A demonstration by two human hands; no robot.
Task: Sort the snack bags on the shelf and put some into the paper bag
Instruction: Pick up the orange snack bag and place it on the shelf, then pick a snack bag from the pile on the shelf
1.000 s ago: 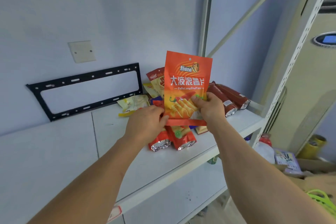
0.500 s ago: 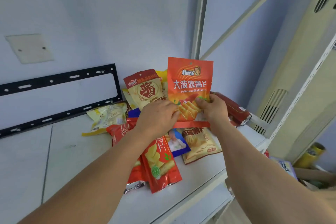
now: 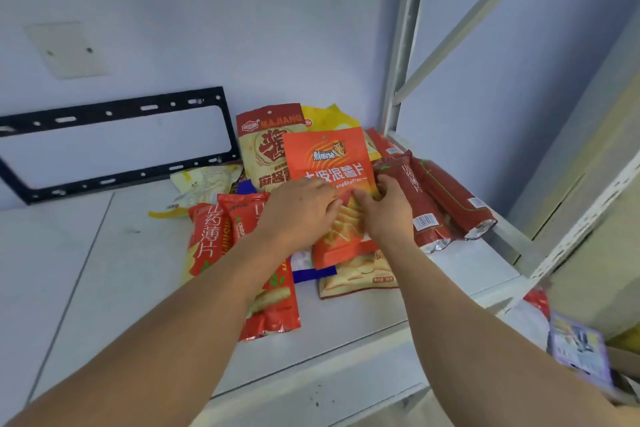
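Fingers (image 3: pixel 329 204) of my left hand (image 3: pixel 299 213) curl onto the front of an orange snack bag (image 3: pixel 330 166), pinching it near its middle, while my right hand (image 3: pixel 386 215) grips the same bag from the right side, its fingers bent into the crinkled film. Both hands hold this one bag, tilted back with its top edge raised, over a heap of other packets at the back right of a white shelf (image 3: pixel 104 253).

Seen from my head camera, looking down along both bare forearms: behind the orange bag stands a cream and red bag marked MAJIANG (image 3: pixel 266 146), and behind that a yellow bag (image 3: pixel 332 118). To the left lie two red bags with pale fronts (image 3: pixel 211 236), side by side, partly under my left forearm. A pale yellow packet (image 3: pixel 201 187) lies flat further back on the left. To the right, two long dark red bags (image 3: pixel 440 201) lie side by side, silver ends toward me. Under the held bag a chip bag (image 3: pixel 360 279) and a blue-edged packet (image 3: pixel 311 272) show — mostly covered.

A black metal frame (image 3: pixel 114 146) leans against the wall at the left. I cannot see the paper bag.
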